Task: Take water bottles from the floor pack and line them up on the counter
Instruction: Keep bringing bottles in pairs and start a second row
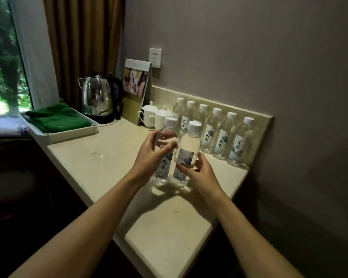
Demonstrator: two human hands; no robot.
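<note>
Beyond the hands, 6 clear plastic white-capped water bottles [219, 135] already line the wall; the left hand [151, 157] grips a 7th bottle [165, 155] and the right hand [199, 173] an 8th [188, 151], both standing on the beige stone counter [113, 157], seemingly unaligned; the floor pack is unseen.

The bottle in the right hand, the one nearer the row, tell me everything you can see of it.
The bottle in the right hand is small, of clear plastic, with a white screw cap, still on, and a pale label printed with a blue picture. It looks full of clear water. It stands upright, tilted slightly, its base at or just above the counter; I cannot tell which. The right hand grips its label. Beside it, close or touching, is the bottle in the left hand.
</note>
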